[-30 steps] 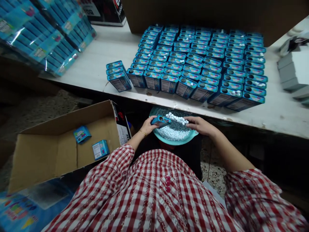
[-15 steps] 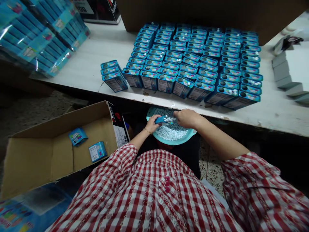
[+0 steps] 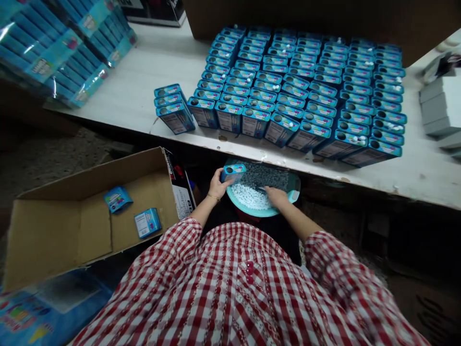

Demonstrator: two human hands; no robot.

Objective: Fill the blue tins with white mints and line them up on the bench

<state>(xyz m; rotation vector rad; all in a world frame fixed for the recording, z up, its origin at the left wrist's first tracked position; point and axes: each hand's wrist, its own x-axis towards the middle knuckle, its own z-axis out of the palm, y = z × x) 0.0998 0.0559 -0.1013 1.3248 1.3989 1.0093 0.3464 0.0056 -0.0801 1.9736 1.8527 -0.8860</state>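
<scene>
My left hand [image 3: 217, 185] grips a small blue candy box [image 3: 234, 170] with a dark round opening in its top. The box is upright over the left rim of a turquoise basin [image 3: 248, 212]. Small white candies [image 3: 250, 195] fill the basin, partly in the table's shadow. Reaching into them from the right, my right hand [image 3: 276, 196] has its fingers closed. Something thin and dark shows at its fingertips, too unclear to name.
Rows of blue candy boxes [image 3: 252, 122] stand on the white table [image 3: 144, 57], some with white candies on top. Three more boxes [image 3: 175, 117] stand at their left. Wrapped packs [image 3: 61, 62] lie far left. An open carton [image 3: 54, 230] beside me holds two crumpled blue boxes [image 3: 147, 222].
The candy box in my left hand has gone from tilted, with candies at its end, to upright. My right hand has moved from beside the box down into the candies.
</scene>
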